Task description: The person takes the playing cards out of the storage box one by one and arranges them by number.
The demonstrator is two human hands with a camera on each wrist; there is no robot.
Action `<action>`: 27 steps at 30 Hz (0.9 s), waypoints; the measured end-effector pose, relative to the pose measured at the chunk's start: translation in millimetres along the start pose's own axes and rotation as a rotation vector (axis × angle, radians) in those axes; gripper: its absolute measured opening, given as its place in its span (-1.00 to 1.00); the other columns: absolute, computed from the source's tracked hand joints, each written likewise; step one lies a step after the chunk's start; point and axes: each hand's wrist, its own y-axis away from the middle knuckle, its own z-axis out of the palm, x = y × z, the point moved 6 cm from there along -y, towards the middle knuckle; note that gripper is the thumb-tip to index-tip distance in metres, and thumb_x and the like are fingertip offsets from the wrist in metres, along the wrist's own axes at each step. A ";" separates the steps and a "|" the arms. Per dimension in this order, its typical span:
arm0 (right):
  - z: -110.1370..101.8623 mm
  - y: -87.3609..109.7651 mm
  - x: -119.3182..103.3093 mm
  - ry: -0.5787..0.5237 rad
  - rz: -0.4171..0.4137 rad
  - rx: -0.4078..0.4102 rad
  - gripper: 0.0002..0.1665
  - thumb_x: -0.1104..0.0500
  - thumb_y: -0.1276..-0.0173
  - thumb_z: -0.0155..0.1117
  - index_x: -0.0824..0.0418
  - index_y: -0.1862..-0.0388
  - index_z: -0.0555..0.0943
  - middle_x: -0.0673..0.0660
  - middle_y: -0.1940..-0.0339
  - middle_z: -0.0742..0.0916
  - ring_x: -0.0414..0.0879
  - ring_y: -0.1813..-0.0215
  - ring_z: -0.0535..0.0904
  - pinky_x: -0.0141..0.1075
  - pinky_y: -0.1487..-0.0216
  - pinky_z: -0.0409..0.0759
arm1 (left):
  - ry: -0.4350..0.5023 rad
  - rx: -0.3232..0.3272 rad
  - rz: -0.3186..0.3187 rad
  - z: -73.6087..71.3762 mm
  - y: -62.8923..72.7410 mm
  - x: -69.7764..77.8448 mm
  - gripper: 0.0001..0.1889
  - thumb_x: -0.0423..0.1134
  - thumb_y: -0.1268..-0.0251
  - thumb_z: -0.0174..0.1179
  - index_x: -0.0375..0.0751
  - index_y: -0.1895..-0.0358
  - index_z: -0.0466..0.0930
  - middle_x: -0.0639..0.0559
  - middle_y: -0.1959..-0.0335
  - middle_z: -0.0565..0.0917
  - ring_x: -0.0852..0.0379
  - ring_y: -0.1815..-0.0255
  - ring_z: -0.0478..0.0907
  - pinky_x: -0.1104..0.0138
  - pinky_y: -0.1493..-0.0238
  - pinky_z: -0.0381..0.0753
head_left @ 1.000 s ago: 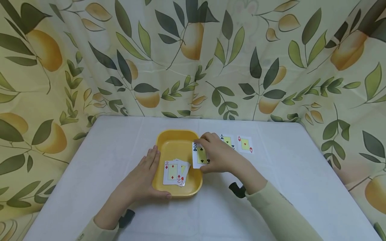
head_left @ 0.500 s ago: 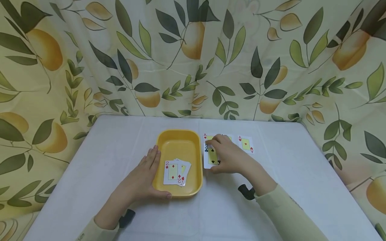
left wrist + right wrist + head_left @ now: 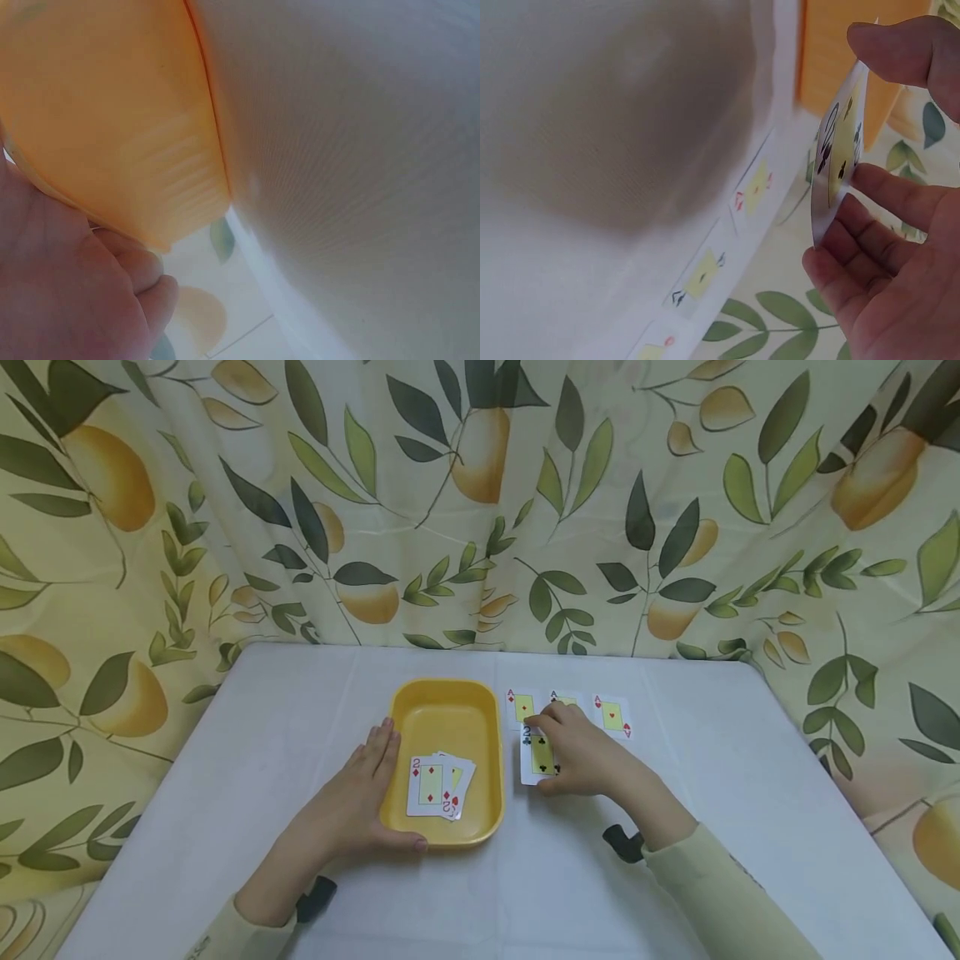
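White table [image 3: 757, 777] — right fingers [image 3: 543, 722] partly hide a clubs card [image 3: 538, 757].

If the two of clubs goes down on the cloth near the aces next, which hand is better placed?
Probably the right hand: it pinches the two of clubs close to the aces. The left hand rests against the yellow tray, on the side away from them.

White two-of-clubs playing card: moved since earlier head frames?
Yes, the card went right: earlier overlapping the yellow rectangular tray in view, now right of it.
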 end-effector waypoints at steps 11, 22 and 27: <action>9.5 -2.1 0.6 -0.012 -0.009 -0.035 0.03 -0.02 0.12 0.68 0.14 -0.39 0.47 0.15 -0.22 0.51 0.02 -0.17 0.39 -0.10 -0.27 0.55 | 0.001 -0.001 -0.009 2.8 -2.4 -2.9 0.58 0.74 0.37 0.18 -0.36 -0.60 -0.21 -0.20 -0.65 -0.27 -0.13 -0.65 -0.25 0.03 -0.60 -0.03; 29.4 -9.8 1.3 -0.037 0.005 -0.066 0.01 -0.03 0.13 0.65 0.13 -0.37 0.48 0.08 -0.20 0.50 -0.05 -0.10 0.36 -0.19 -0.18 0.53 | 0.012 -0.009 -0.015 4.2 -1.0 -3.3 0.58 0.74 0.36 0.18 -0.32 -0.61 -0.26 -0.16 -0.65 -0.30 -0.09 -0.66 -0.27 0.05 -0.61 -0.03; 35.5 -14.4 1.2 -0.050 0.044 -0.090 0.01 -0.02 0.13 0.63 0.09 -0.39 0.48 0.06 -0.18 0.49 -0.06 -0.10 0.35 -0.20 -0.15 0.54 | 0.012 -0.019 -0.029 6.5 -0.7 -4.6 0.58 0.75 0.37 0.16 -0.30 -0.61 -0.27 -0.13 -0.66 -0.33 -0.08 -0.66 -0.29 0.06 -0.61 -0.05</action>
